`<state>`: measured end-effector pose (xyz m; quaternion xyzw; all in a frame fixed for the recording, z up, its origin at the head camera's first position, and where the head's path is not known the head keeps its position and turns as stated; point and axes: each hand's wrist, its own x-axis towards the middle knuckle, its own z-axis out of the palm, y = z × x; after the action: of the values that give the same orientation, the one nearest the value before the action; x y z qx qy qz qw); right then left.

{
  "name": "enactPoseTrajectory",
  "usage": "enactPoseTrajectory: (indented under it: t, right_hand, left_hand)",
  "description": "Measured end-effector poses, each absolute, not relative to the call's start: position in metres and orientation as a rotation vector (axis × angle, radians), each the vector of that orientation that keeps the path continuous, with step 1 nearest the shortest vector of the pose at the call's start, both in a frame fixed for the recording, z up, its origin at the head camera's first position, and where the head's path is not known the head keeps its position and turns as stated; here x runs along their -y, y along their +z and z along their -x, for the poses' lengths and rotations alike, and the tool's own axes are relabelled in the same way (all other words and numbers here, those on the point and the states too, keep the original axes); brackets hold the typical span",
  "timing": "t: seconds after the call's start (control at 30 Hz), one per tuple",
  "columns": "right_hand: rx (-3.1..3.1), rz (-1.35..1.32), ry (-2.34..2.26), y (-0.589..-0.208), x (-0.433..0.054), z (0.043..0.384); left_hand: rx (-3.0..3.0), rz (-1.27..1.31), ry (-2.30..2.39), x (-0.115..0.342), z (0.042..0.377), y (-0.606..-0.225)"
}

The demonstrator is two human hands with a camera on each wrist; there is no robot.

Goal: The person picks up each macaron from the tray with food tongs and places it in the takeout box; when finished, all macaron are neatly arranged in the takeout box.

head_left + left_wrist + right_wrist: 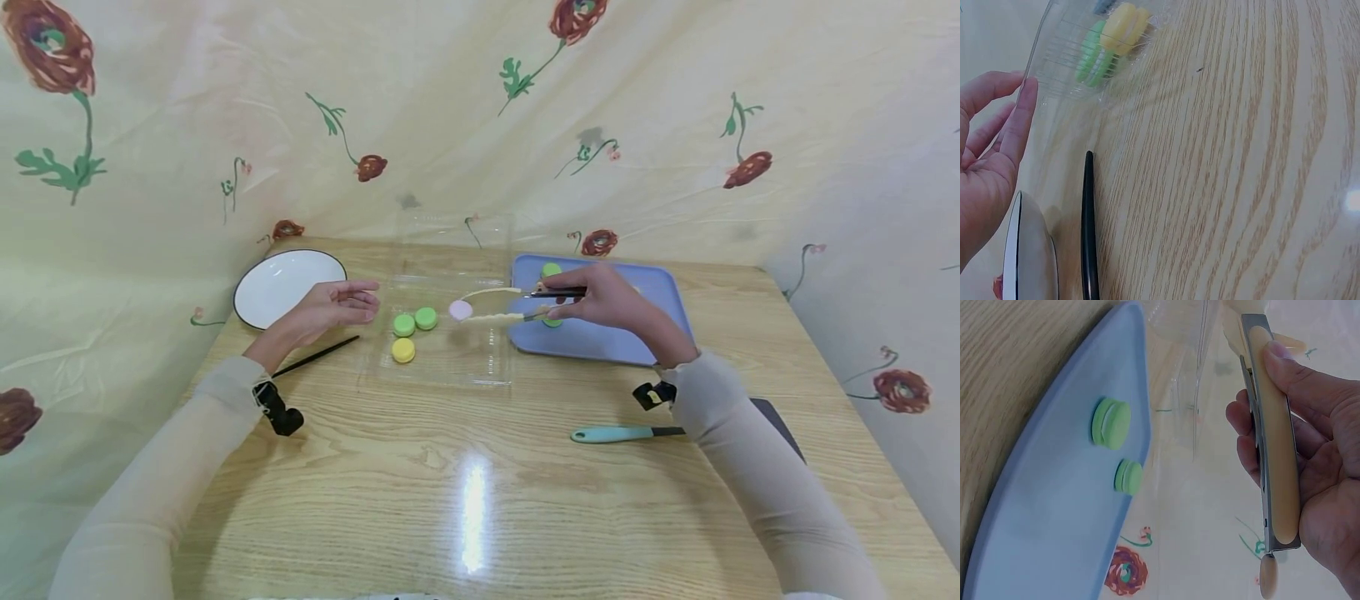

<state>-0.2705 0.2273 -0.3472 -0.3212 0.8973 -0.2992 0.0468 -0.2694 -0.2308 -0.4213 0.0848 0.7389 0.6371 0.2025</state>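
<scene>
My right hand (607,300) grips a pair of tongs (1277,437) with beige inlaid handles. Between the tong tips a pale pink macaron (461,311) is held over a clear plastic container (450,382), whose lid stands up at the back. Inside its left part lie two green macarons (426,318) and a yellow macaron (403,351). My left hand (322,312) is at the container's left side, fingers mostly straight; in the left wrist view the fingertips (1030,87) meet the clear edge. Two green macarons (1111,424) sit on a blue tray (1054,506).
A white dark-rimmed plate (288,279) stands at the back left, with a thin black stick (1088,225) in front of it. At the right lies a utensil with a turquoise handle (611,435), partly hidden under my right sleeve. A flowered cloth hangs behind the wooden table (360,500).
</scene>
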Motion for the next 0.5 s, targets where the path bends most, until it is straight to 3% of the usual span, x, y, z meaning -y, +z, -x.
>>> enactPoseTrajectory:
  t: [0.5]
  right_hand:
    - [-2.705,1.099,-0.746,-0.346,-0.195,0.269]
  left_hand:
    - [-2.066,-0.242,1.775,0.230,0.269,-0.421]
